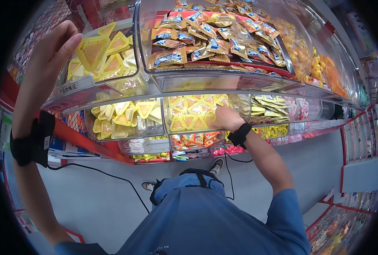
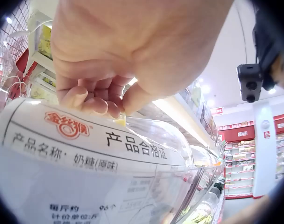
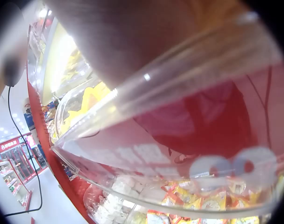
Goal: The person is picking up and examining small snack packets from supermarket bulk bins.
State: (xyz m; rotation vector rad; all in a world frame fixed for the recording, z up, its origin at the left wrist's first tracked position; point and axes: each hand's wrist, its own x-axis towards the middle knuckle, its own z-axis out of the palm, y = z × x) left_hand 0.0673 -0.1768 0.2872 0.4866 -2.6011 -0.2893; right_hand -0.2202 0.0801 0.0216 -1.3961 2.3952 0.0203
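My left hand (image 1: pixel 55 55) is raised at the upper left bin, fingers curled in. Its thumb and fingertips pinch the edge of a yellow triangular snack pack (image 1: pixel 93 51), whose yellow edge peeks out under the left hand (image 2: pixel 132 51) in the left wrist view. More such packs lie loosely in that bin. My right hand (image 1: pixel 229 118) reaches into the lower clear bin, at the right end of yellow triangular packs (image 1: pixel 191 111) laid in neat rows. Its fingertips are hidden, and in the right wrist view the hand is a dark blur behind the clear bin wall (image 3: pixel 179 70).
A bin of gold-wrapped candies (image 1: pixel 214 36) stands beside the upper left one. A white label (image 2: pixel 86 140) covers the left bin's front. Further lower bins hold loose yellow packs (image 1: pixel 127 117) and green-yellow sachets (image 1: pixel 269 106). A black cable (image 1: pixel 108 172) hangs above the grey floor.
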